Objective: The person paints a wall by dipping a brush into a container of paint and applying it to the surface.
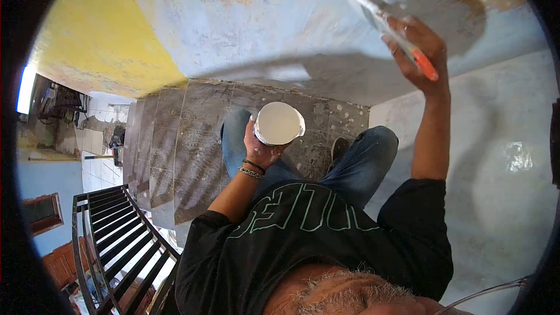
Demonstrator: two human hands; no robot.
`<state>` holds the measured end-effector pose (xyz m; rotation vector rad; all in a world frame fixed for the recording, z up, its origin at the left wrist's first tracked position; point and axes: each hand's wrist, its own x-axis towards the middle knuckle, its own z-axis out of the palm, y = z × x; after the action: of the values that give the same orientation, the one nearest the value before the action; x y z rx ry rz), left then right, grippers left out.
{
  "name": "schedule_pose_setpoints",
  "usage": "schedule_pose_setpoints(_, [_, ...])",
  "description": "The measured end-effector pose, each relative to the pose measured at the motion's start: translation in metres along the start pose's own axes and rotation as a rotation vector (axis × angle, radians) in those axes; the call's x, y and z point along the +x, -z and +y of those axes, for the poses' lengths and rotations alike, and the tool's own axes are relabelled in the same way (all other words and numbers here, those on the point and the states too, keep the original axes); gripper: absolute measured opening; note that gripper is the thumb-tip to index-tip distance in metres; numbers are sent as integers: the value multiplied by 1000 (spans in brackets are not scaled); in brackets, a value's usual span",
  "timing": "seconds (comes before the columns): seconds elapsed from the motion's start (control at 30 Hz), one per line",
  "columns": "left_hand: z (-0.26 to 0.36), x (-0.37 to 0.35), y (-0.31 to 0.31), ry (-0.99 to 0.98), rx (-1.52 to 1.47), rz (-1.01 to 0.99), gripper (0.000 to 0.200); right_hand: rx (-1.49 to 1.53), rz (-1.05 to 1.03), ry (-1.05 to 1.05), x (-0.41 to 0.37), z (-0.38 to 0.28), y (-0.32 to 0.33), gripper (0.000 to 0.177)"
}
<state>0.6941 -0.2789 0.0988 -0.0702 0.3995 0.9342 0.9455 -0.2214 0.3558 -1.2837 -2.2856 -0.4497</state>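
My left hand [261, 149] is closed around the lower side of a round white tub [279, 123], whose pale top faces up at me. Smears of white mark the fingers, and a bracelet circles that wrist. Up at the right, my right hand [421, 49] grips a putty knife [396, 35] with an orange handle end and a whitish blade. The blade points up and left, close to the patchy blue-grey wall [280, 29]; whether it touches is hard to tell. A dark shadow lies on the wall behind that hand.
Grey tiled steps [184, 157] with white spatters descend to the left. A black metal railing [125, 239] stands at lower left. Yellow paint [99, 29] covers the wall's left part; a pale grey wall [496, 140] rises on the right. My jeans-clad knees [373, 151] frame the tub.
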Motion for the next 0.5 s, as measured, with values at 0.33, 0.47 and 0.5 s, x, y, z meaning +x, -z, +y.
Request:
schedule_pose_setpoints(0.33, [1,20,18,23,-8,2,63,1099,221,-718,-80,-41,-56,19])
schedule_pose_setpoints(0.47, [1,32,14,29,-12,-29,64,1113,115,-773,-70,-58,-53,18])
schedule_pose_setpoints(0.5, [1,34,13,30,-12,-28,64,1090,-25,-756,-67,-61,-52,17])
